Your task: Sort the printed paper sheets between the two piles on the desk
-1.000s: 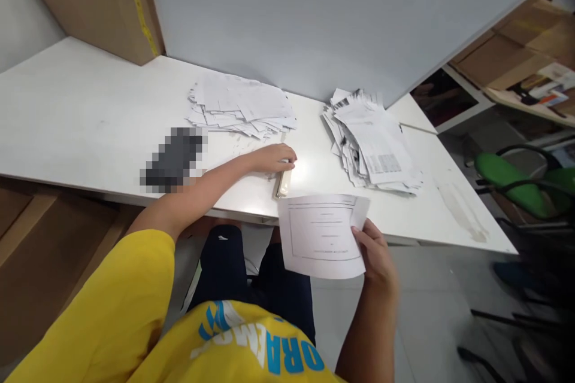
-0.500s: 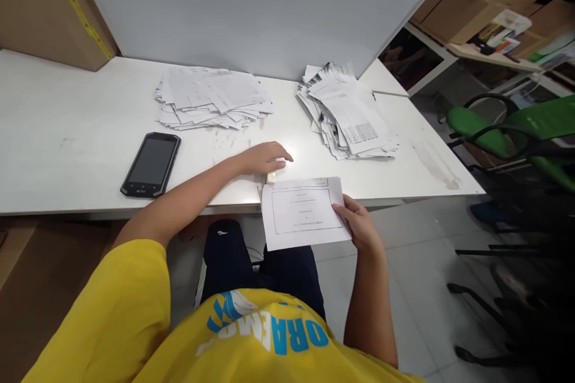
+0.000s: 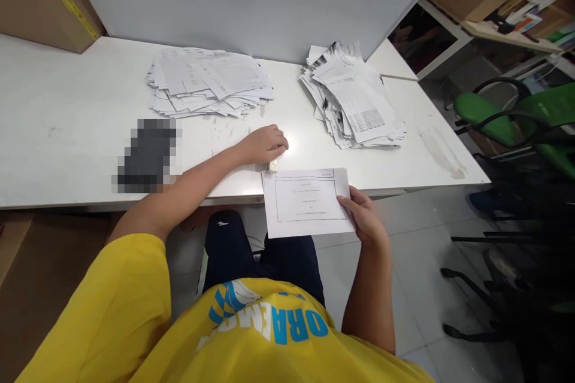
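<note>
My left hand (image 3: 265, 143) lies over a small cream-coloured stapler (image 3: 272, 166) at the table's front edge, its fingers curled down. Only the stapler's front end shows; the hand covers the rest. My right hand (image 3: 366, 214) pinches the right edge of a printed white sheet (image 3: 308, 206), thumb on top. The sheet has a framed block of text, and seems to have at least one more sheet under it. It juts out past the table edge above my lap, its far left corner touching the stapler's front end. Both hands are closed.
Two untidy paper piles stand at the back: a left pile (image 3: 209, 81) and a right pile (image 3: 354, 102). A blurred black phone (image 3: 148, 155) lies by my left forearm. A cardboard box (image 3: 40, 0) and a grey partition (image 3: 260, 6) border the table (image 3: 67, 131). Green chairs (image 3: 487, 116) stand right.
My left hand's fingers, stretched out before, have curled down over the stapler. The sheet's corner has come up against the stapler. The view has shifted slightly.
</note>
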A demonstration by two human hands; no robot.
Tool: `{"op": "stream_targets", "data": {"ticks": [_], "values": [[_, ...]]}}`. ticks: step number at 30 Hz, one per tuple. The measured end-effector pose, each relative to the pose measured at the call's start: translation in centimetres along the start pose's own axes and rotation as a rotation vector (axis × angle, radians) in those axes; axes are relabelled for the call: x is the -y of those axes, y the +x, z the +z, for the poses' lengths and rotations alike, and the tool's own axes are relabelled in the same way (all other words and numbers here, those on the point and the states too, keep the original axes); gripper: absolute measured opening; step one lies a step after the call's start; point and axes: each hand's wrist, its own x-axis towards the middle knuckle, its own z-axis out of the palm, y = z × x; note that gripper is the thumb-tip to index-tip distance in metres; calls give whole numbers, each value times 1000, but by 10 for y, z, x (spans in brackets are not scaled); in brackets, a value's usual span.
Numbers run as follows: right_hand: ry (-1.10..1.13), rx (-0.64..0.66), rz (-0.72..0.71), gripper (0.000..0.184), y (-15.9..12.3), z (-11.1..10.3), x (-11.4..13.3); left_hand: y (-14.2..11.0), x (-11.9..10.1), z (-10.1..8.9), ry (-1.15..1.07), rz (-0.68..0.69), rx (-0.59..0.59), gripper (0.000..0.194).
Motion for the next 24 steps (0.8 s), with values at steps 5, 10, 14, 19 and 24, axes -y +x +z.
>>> {"op": "stream_targets", "data": {"ticks": [5, 10, 14, 19, 24], "values": [[-12, 7, -1, 44, 2, 2, 4, 0, -5, -1, -25, -43, 51, 38], [-35, -15, 8, 46, 4, -3, 3, 1, -11, -3, -158, -121, 100, 46], [-32, -35, -16, 43, 5, -6, 0, 2, -14, -6, -212, -157, 161, 50], [-30, -22, 5, 42, 5, -7, 0, 1, -11, -5, -193, -128, 199, 49], [-36, 5, 16, 45, 5, -8, 2, 1, -7, -1, -172, -94, 193, 48]]}}
